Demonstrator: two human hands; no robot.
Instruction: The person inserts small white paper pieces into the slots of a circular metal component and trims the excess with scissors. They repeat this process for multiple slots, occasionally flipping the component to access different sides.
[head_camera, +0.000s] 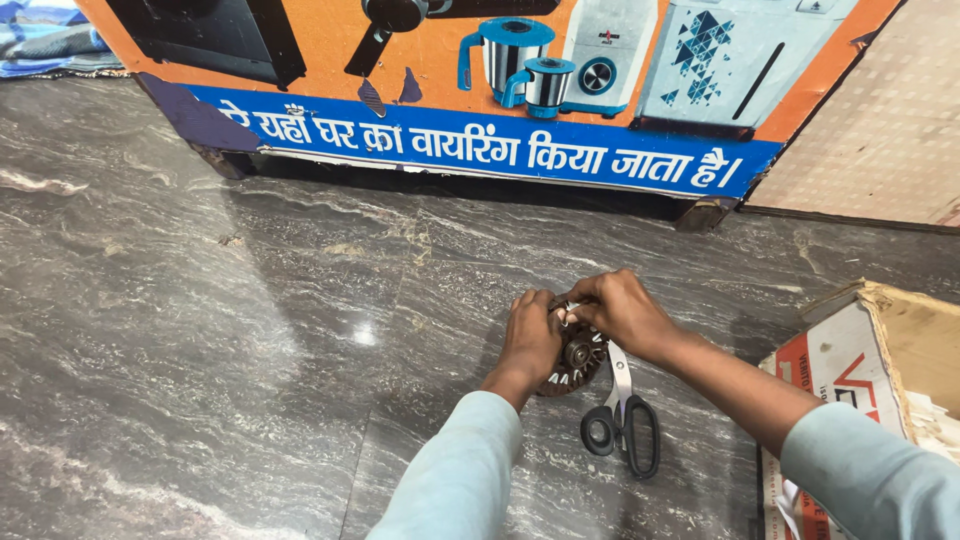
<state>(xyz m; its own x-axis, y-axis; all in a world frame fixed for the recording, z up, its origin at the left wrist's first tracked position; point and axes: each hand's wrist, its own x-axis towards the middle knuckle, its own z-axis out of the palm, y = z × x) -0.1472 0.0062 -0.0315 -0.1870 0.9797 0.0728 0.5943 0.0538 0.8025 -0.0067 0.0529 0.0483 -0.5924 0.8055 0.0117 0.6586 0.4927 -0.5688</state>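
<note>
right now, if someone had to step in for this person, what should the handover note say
Left hand: cups the round motor winding from its left side, steadying it on the stone floor.
Right hand: fingertips pinch something small and pale at the winding's top edge; what it is cannot be told.
Scissors: shut, lying on the floor just right of the winding, blades partly under the right wrist, not held.
Carton: open, at the right edge.
Done: winding set on the floor, both hands on it.
Left: whatever the fingers are working at the top edge looks unfinished.
</note>
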